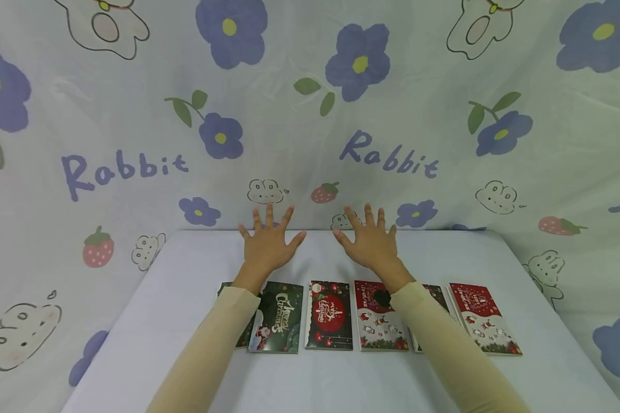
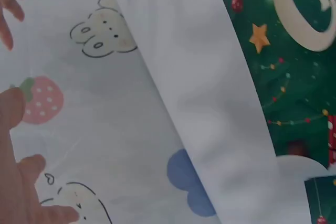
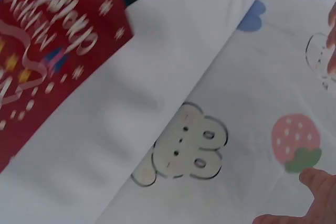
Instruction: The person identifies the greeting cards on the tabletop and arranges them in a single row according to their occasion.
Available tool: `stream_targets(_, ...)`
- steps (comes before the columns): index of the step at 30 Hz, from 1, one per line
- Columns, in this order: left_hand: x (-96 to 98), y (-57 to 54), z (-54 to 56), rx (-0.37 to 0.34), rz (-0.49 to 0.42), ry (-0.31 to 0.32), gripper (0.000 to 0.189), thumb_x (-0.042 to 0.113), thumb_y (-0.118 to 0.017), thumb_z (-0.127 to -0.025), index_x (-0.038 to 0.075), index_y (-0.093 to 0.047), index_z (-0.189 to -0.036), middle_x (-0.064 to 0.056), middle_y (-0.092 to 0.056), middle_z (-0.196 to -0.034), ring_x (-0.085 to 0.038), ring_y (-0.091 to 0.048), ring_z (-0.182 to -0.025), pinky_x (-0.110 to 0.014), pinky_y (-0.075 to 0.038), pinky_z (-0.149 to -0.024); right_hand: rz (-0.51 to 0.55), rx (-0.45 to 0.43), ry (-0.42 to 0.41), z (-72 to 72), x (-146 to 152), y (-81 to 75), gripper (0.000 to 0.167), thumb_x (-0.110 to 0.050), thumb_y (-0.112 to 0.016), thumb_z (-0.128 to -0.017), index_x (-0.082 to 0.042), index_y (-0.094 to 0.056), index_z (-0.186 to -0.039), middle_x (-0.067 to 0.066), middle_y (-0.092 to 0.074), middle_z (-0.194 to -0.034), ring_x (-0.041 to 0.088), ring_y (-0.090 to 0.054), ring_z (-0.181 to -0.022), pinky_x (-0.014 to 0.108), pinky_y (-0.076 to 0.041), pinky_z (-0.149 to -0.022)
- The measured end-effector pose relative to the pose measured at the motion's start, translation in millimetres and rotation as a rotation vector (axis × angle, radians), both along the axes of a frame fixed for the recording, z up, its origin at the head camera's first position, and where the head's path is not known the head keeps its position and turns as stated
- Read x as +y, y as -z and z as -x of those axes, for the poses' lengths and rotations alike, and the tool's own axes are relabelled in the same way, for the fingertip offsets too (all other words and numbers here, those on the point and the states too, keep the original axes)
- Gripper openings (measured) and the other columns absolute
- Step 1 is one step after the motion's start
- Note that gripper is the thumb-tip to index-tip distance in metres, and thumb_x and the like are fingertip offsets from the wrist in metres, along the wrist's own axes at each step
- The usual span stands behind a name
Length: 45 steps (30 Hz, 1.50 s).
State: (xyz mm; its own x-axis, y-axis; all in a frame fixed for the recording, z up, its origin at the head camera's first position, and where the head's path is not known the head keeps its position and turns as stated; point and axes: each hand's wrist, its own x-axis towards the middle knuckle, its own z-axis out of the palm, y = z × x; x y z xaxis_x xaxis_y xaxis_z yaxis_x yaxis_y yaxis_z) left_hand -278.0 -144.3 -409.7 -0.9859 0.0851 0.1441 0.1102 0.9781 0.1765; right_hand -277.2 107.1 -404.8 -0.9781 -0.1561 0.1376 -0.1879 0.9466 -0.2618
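Note:
Both hands are stretched out above the far part of the table, fingers spread and holding nothing. The left hand is beyond a green Christmas card, whose printed corner also shows in the left wrist view. Beyond a red Christmas card is the right hand. A dark card with a red circle lies between the forearms. At the right end sits another red card. The sleeves partly cover a dark card on the right and a green card on the left.
The cards lie in a row across a white table. Behind the table hangs a pale curtain printed with flowers, strawberries and rabbits, and it also runs along both sides.

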Motion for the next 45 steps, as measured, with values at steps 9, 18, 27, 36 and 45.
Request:
stream_targets(9, -41.3, -1.2, -25.4, -0.069, -0.017, -0.011, 0.071, 0.057, -0.043, -0.108, 0.011, -0.040, -0.163, -0.030, -0.041, -0.159, -0.054, -0.041, -0.143, -0.076, -0.036, -0.107, 0.001, 0.014, -0.098, -13.7, -58.1, -2.6, 0.081, -0.071, -0.042, -0.103, -0.026, -0.028, -0.169, 0.020, -0.030, -0.169, 0.046, -0.028, -0.154, 0.071, -0.027, -0.117)
stream_targets(18, -91.9, 7.5, -57.5, -0.185, -0.022, 0.001, 0.048, 0.033, -0.056, -0.108, 0.000, -0.061, -0.143, -0.029, -0.060, -0.137, -0.051, -0.058, -0.123, -0.068, -0.050, -0.096, 0.010, 0.020, -0.241, -35.8, -120.7, 5.0, 0.075, -0.066, -0.049, -0.104, -0.012, -0.053, -0.155, 0.016, -0.057, -0.150, 0.037, -0.056, -0.134, 0.056, -0.049, -0.107)
stream_targets(27, -123.7, 16.4, -81.1, -0.249, -0.027, 0.033, 0.048, 0.031, -0.072, -0.099, -0.003, -0.067, -0.132, -0.028, -0.065, -0.122, -0.049, -0.063, -0.114, -0.064, -0.055, -0.087, 0.029, -0.050, -0.339, -55.4, -165.0, 23.0, 0.058, -0.053, -0.065, -0.102, -0.011, -0.066, -0.142, 0.011, -0.068, -0.130, 0.029, -0.066, -0.116, 0.044, -0.057, -0.096)
stream_targets(36, -142.4, 27.6, -95.8, -0.269, -0.050, 0.024, 0.059, 0.034, -0.078, -0.094, -0.006, -0.064, -0.134, -0.029, -0.063, -0.121, -0.050, -0.060, -0.117, -0.066, -0.054, -0.087, -0.001, -0.081, -0.357, -60.2, -188.0, 45.4, 0.048, -0.047, -0.072, -0.098, -0.015, -0.072, -0.134, 0.006, -0.070, -0.122, 0.025, -0.067, -0.111, 0.041, -0.058, -0.090)
stream_targets(45, -147.1, 37.0, -99.4, -0.241, -0.091, 0.016, 0.060, 0.031, -0.083, -0.090, -0.007, -0.064, -0.133, -0.025, -0.059, -0.114, -0.044, -0.060, -0.108, -0.065, -0.055, -0.083, -0.091, -0.133, -0.338, -64.2, -197.8, 56.9, 0.054, -0.055, -0.071, -0.097, -0.016, -0.071, -0.134, 0.004, -0.065, -0.122, 0.022, -0.063, -0.111, 0.039, -0.056, -0.092)
